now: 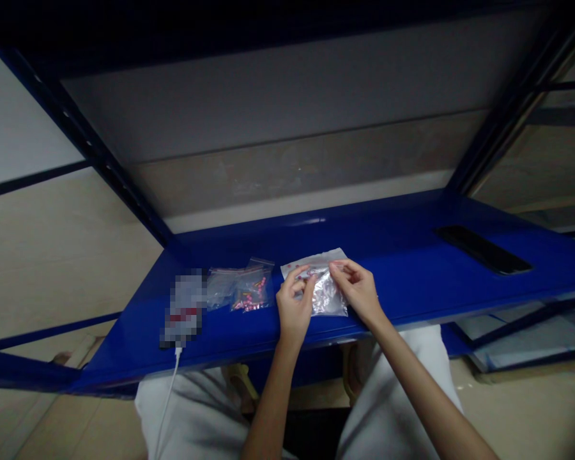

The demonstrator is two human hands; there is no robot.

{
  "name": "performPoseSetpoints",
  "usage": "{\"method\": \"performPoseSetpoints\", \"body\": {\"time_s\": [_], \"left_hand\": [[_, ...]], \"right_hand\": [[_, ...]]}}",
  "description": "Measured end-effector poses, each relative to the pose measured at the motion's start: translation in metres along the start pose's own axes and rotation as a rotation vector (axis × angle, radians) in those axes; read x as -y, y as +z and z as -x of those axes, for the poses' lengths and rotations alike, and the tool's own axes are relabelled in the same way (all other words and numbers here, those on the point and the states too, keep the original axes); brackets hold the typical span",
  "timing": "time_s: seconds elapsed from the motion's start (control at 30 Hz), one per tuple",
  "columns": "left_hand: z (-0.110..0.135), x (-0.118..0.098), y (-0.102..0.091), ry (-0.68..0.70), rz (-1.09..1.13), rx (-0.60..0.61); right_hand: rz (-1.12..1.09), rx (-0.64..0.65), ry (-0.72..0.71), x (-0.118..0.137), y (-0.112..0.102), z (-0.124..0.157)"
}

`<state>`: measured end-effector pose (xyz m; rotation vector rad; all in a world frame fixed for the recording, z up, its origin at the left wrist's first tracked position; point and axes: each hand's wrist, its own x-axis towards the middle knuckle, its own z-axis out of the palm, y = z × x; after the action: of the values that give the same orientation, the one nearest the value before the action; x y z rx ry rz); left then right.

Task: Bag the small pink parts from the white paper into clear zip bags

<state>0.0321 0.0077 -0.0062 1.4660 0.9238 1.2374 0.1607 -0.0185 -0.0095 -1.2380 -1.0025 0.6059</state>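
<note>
Being pinched near its upper edge, a clear resealable plastic bag [328,297] is being held down on the blue steel shelf [402,236], close to the shelf's front edge, by the left hand [294,305] and the right hand [357,291]. Its contents are not being shown clearly through the crumpled, glinting film. Slippage is being judged the main risk, since only a narrow margin of film appears to be gripped; a sharp pull could tear the film or scatter any loose contents across the shelf. Left of the held bag on the shelf, a zip bag of small pink-and-gold parts [252,291] and a second clear bag [220,287] are lying just beside each other, where they could be knocked by an outward swing of the left hand. Further left, a pixelated object [184,306] is being trailed by a white cable [170,396], which could be snagged. Both hands are being closed in pinches, with fingers curled inward, while both forearms are being angled upward and inward from the lap.
</note>
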Motion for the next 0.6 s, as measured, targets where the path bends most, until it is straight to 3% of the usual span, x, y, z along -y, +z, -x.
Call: {"method": "performPoseSetpoints", "body": {"time_s": [0.27, 0.6], "left_hand": [[-0.0023, 0.0047, -0.0038, 0.123, -0.13, -0.128], [0.0006, 0.0014, -0.0059, 0.194, -0.261, -0.114]], "right_hand": [[0.042, 0.172, 0.025, 0.0065, 0.0006, 0.0033], [0.054, 0.202, 0.024, 0.0079, -0.0007, 0.0039]]}}
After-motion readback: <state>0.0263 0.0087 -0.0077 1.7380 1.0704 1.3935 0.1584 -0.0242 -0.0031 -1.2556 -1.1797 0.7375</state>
